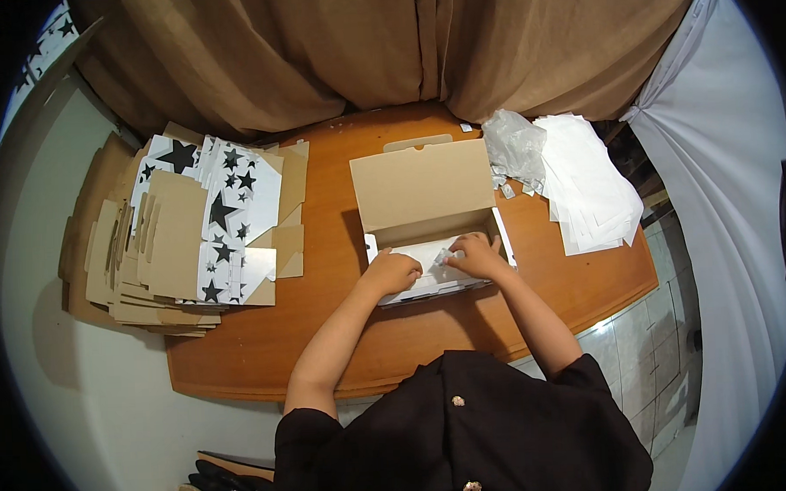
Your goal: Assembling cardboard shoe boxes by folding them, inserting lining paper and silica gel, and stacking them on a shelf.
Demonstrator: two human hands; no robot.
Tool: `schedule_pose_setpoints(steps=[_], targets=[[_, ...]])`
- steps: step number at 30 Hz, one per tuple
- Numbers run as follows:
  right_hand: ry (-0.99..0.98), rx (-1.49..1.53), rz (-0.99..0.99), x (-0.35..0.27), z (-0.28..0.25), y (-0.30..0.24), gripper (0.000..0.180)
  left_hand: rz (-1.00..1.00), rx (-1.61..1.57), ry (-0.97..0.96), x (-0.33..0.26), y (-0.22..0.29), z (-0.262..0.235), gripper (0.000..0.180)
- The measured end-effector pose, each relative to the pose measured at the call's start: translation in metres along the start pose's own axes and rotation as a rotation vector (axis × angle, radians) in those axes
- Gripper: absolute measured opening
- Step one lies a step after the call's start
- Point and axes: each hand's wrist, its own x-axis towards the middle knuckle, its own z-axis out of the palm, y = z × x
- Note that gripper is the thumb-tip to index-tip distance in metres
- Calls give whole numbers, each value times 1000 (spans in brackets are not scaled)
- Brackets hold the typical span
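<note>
An open cardboard box (425, 184) stands on the table, brown inside, its lid raised at the back. White paper (411, 253) lines its bottom. My left hand (392, 272) is closed at the left part of the front wall, fingers curled over it into the box. Over the box's right half, my right hand (477, 256) pinches a small translucent white packet (443, 258) between thumb and fingers. Its exact kind is too small to make out.
Flattened cardboard boxes with black stars (223, 212) are piled at the left of the wooden table (327, 352). A crumpled clear plastic bag (515, 146), several small packets (507, 190) and a stack of white paper sheets (586, 187) lie at the right. Brown curtains (343, 48) hang behind.
</note>
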Motion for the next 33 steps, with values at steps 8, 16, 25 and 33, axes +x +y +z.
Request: schedule_pose_setpoints(steps=[8,16,25,33], targets=[[788,352,-114,-31,-5,17,31,172,-180,802,-61,15,-9,16],[669,-81,-501,-74,48,51,21,176,64,799,-76,11,54,18],[454,6,-632,-87,34,46,16,211,33,640,-89,-6,65,11],[605,656,65,-55,47,87,34,-225,-394,996,-78,2,38,45]])
